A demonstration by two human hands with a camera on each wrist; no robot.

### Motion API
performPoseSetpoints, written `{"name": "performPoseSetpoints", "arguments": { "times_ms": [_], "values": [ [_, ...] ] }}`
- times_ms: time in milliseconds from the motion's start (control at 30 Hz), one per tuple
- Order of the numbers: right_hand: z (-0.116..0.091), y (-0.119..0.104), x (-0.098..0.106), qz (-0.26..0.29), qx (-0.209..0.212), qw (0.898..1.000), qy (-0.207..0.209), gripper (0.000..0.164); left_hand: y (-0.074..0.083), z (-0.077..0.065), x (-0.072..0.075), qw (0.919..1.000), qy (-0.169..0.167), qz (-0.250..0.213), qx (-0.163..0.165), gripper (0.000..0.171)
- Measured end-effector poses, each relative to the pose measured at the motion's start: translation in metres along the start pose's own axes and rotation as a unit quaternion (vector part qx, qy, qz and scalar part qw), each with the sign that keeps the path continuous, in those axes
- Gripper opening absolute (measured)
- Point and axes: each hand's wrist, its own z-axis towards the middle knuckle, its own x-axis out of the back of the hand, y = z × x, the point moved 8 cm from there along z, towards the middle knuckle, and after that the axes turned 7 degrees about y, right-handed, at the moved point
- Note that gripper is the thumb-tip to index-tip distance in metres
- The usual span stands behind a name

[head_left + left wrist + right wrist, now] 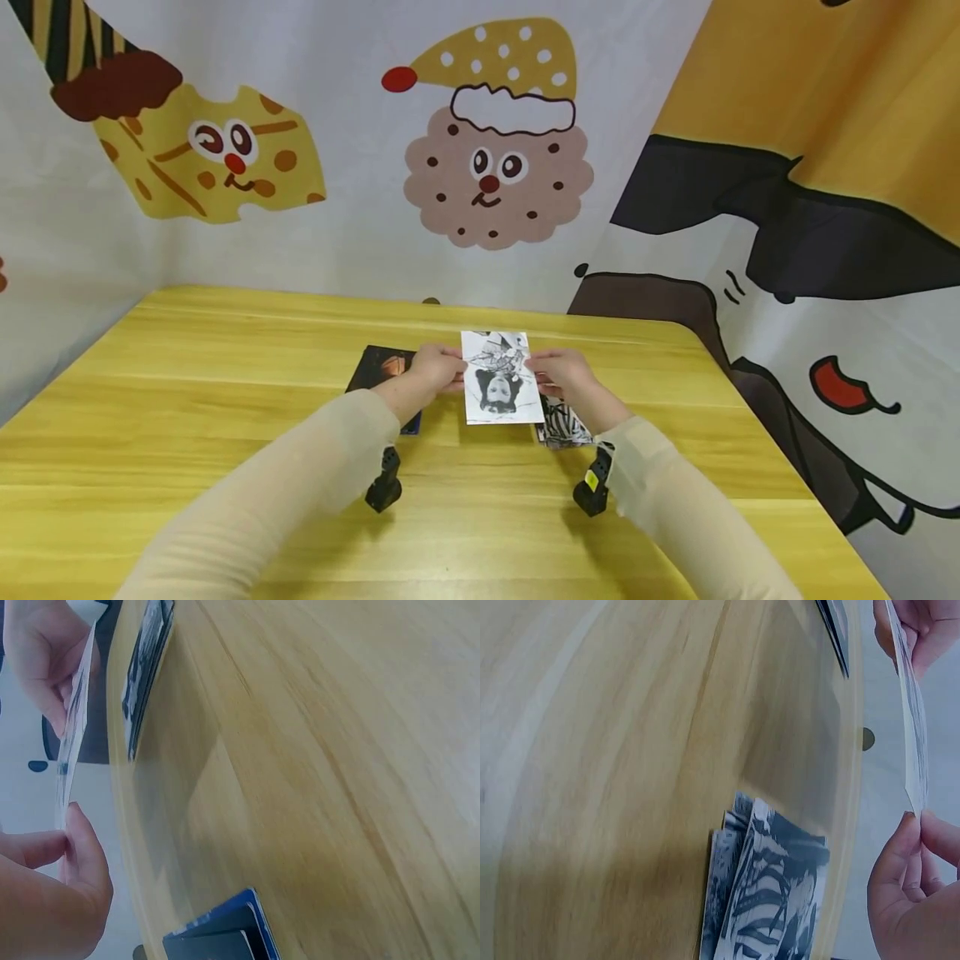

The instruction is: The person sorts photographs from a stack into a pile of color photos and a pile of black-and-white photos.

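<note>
Between my two hands, a white card with a black-and-white picture of a long-haired figure (498, 379) is held up over the table, the figure's head pointing toward me. My left hand (437, 368) pinches its left edge between thumb and fingers. The right edge is pinched by my right hand (564, 373). Below the right hand lies a stack of black-and-white picture cards (769, 892), partly hidden by that hand in the head view. Dark cards with a blue edge (225, 930) lie under and beside the left hand, one showing an orange patch.
The yellow wood-grain table (480, 533) spreads out on all sides. Behind it hangs a white curtain (337, 258) printed with cartoon figures. A black wrist camera (385, 482) is strapped to the left wrist, another camera (592, 483) to the right.
</note>
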Motion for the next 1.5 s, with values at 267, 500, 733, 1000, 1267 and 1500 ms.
{"name": "performPoseSetpoints", "arguments": {
  "times_ms": [267,500,733,1000,1267,1500],
  "values": [
    [0.001,0.001,0.008,-0.008,-0.001,1.0,0.002,0.033,0.005,-0.005,-0.006,1.0,-0.002,-0.009,-0.002,0.031],
    [0.003,0.001,0.017,-0.017,0.0,1.0,0.005,0.034,0.007,-0.004,-0.013,0.9995,0.011,-0.029,-0.002,0.026],
    [0.009,0.006,0.031,-0.021,0.003,1.0,0.021,0.035,0.012,-0.003,-0.028,0.9983,0.042,-0.032,-0.026,0.023],
    [0.012,0.013,0.046,-0.038,0.002,0.999,0.028,0.031,0.014,-0.002,-0.047,0.9968,0.067,-0.018,-0.041,0.019],
    [0.013,0.019,0.058,-0.055,0.001,0.997,0.046,0.033,0.009,0.001,-0.062,0.9967,0.069,-0.013,-0.04,0.022],
    [0.014,0.023,0.066,-0.041,0.002,0.997,0.062,0.033,0.007,-0.001,-0.07,0.997,0.061,-0.037,-0.031,0.024]
  ]
}}
